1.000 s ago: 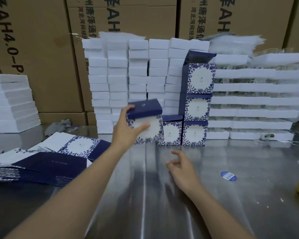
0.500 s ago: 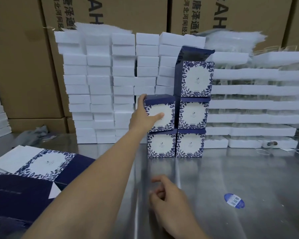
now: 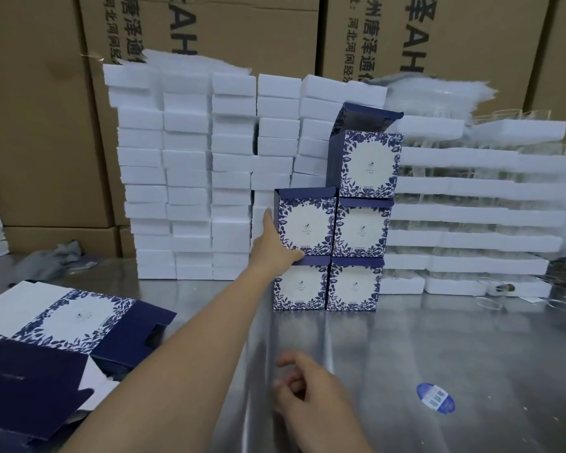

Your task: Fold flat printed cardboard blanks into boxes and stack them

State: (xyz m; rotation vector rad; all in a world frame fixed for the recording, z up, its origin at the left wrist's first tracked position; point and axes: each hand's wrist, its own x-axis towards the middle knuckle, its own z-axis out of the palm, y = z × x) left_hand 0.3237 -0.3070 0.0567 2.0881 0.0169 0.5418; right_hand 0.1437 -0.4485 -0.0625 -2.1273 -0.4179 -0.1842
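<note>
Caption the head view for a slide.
Left hand touches a folded box on the stack; right hand is empty.

Printed box point(image 3: 306, 220) now atop lower box point(image 3: 299, 284) — left grip point(image 3: 275, 250) apparently looser.

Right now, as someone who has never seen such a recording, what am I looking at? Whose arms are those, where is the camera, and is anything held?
There is no machine here: the two arms belong to a person, and the single picture comes from a wide-angle camera worn on the head, looking forward and down. The left hand reaches out with straight fingers against the left side of a folded blue-and-white box, which sits on another in a stack of five. The right hand hangs loosely curled over the shiny metal table and holds nothing. At the left lie flat printed blanks; behind the boxes stand white blocks and brown cartons. A blue sticker lies on the table.
</note>
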